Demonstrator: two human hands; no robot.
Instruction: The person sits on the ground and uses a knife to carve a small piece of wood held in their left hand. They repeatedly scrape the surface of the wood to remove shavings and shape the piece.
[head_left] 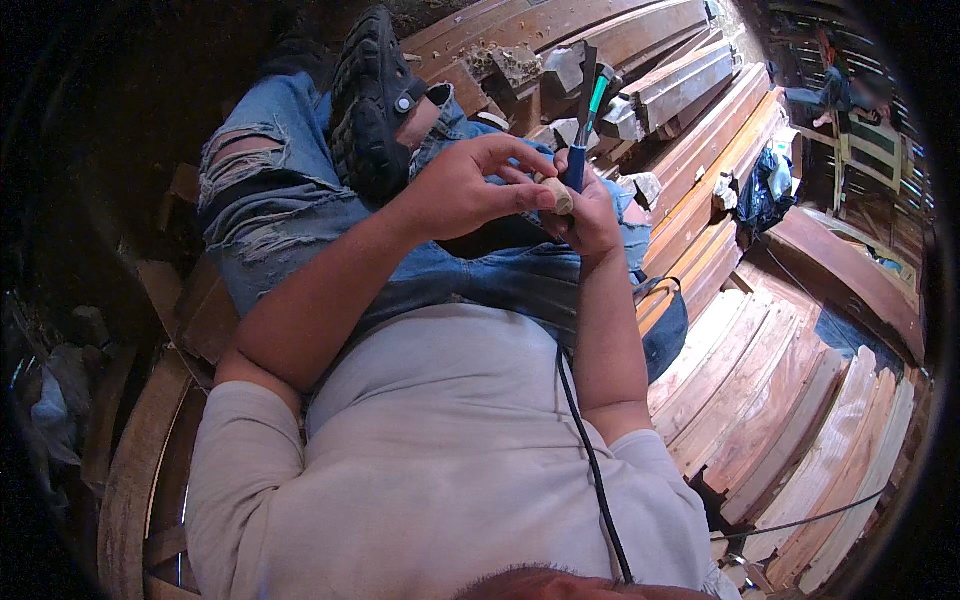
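Note:
My left hand (470, 185) is closed, its thumb and bent fingers around a small pale, rounded piece of wood (562, 198). My right hand (596, 218) meets it there, its fingers wrapped around a tool with a blue handle (576, 168). From that handle a narrow shaft with green and silver parts (597, 100) points up and away, beside a dark flat bar (587, 75); the tool's exact kind is unclear. The fingertips partly hide the wood piece, and part of the right-hand fingers is covered. Both hands are over my lap, above torn blue jeans (270, 220).
Long wooden beams (690, 130) are stacked ahead and to the right. More planks (750, 400) lie at my right side, near a dark plastic bag (768, 190). A black cable (590, 450) runs down my shirt. Another person (840, 95) sits at the far right.

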